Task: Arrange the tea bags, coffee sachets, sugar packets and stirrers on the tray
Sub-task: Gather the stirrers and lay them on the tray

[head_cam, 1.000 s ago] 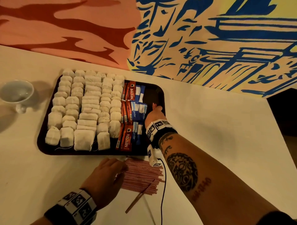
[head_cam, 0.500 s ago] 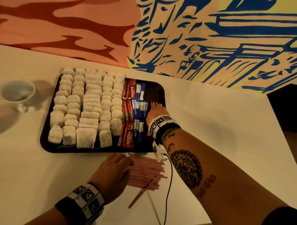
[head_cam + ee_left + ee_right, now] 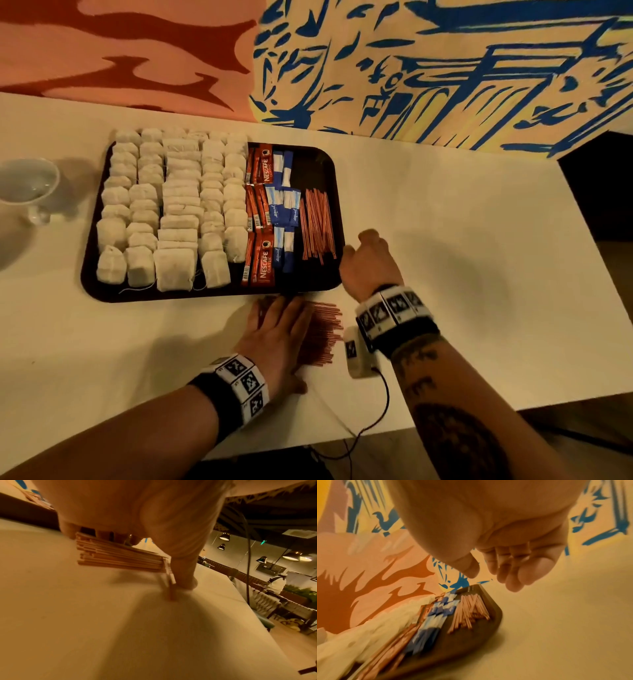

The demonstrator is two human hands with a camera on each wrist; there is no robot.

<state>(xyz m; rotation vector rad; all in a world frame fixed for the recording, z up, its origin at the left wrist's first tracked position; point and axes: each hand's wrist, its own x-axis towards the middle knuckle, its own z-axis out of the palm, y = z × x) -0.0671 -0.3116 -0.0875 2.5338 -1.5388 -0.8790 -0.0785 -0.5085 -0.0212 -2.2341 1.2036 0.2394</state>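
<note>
Stirrers [image 3: 317, 224], thin coppery sticks, lie fanned in a loose bundle at the right end of the dark rounded tray [image 3: 337, 274], beside glossy blue sugar packets [image 3: 284, 214] and red coffee sachets [image 3: 260, 205]. Soft, pillowy white tea bags [image 3: 171, 209] fill the left in rows. Right hand [image 3: 368, 263] hangs just off the tray's right rim, fingers loosely curled, holding nothing. Left hand [image 3: 277, 337] lies flat, fingers spread, pressing a second heap of sticks [image 3: 323, 337] on the pale table [image 3: 445, 240] below the tray. White cup [image 3: 25, 185] sits far left.
</note>
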